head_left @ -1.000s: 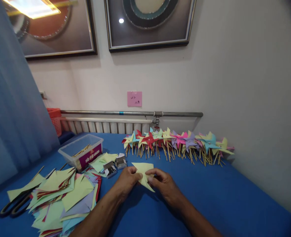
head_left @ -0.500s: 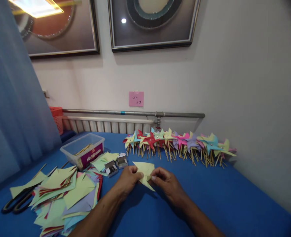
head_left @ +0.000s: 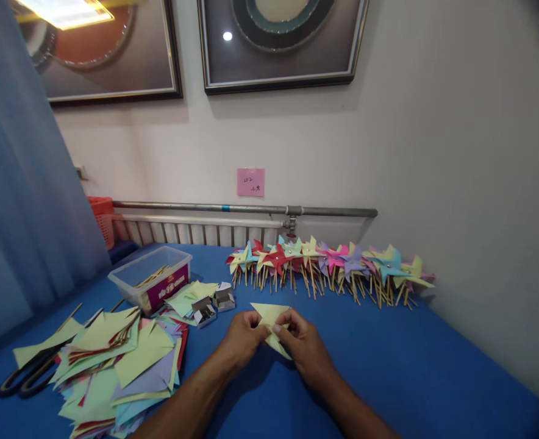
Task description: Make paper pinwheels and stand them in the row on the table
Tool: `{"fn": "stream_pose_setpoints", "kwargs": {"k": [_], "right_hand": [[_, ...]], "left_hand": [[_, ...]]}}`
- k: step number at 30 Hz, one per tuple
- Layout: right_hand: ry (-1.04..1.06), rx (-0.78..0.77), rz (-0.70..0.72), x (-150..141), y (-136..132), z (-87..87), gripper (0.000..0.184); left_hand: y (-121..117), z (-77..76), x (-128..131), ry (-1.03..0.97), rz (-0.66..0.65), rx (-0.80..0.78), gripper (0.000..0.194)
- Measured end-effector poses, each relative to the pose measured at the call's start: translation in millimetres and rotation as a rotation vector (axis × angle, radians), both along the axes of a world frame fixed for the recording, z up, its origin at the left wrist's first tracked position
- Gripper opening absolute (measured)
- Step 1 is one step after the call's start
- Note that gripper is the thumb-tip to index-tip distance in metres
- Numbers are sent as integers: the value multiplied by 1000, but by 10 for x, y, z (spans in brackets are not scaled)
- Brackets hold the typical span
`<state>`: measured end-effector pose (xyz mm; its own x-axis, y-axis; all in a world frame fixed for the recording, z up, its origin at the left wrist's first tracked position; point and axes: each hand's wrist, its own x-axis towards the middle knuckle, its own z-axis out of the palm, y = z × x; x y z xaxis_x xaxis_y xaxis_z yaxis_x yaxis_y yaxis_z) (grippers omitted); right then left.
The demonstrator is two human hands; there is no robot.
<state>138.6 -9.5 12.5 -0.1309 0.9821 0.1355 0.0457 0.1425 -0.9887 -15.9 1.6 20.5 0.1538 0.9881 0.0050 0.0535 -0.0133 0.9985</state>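
Note:
A pale yellow paper pinwheel piece [head_left: 270, 313], partly folded, is held just above the blue tabletop [head_left: 361, 360]. My left hand [head_left: 243, 335] pinches it from the left, thumb on top near the middle. From the right, my right hand [head_left: 303, 341] grips the same paper with thumb and bent fingers. The thumbs nearly meet at its centre, where a folded-in tip is partly covered. Close by on the left are two small open boxes [head_left: 204, 313], one holding small dark pieces.
Stacked coloured paper sheets [head_left: 132, 378] and scissors [head_left: 32, 372] lie at left. A clear plastic tub [head_left: 148, 274] holds sticks. Finished pinwheels [head_left: 324, 262] on sticks line the back. A pipe [head_left: 251, 210] runs along the wall; a blue curtain [head_left: 27, 183] hangs at left.
My right hand has moved in leftward and now presses over the paper's middle. The paper has turned slightly, and its right-hand part is now covered by my fingers.

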Motion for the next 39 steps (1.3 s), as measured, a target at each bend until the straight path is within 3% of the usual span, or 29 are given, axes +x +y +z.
{"fn": "stream_pose_setpoints", "kwargs": {"k": [7, 18, 25, 34, 37, 39], "right_hand": [[-57, 55, -122, -50, 7, -67, 20], [-134, 77, -175, -52, 26, -122, 18], [-142, 77, -173, -56, -1, -132, 15], [59, 53, -216, -92, 41, -159, 61], [131, 76, -226, -71, 50, -144, 65], [147, 84, -236, -52, 54, -133, 58]], "left_hand": [[-7, 2, 7, 1, 13, -36, 30], [-41, 32, 35, -100, -24, -114, 46], [-28, 5, 41, -93, 3, -80, 40], [10, -57, 51, -87, 51, -81, 26], [29, -97, 68, -89, 71, -103, 26], [40, -120, 75, -90, 78, -118, 26]]}}
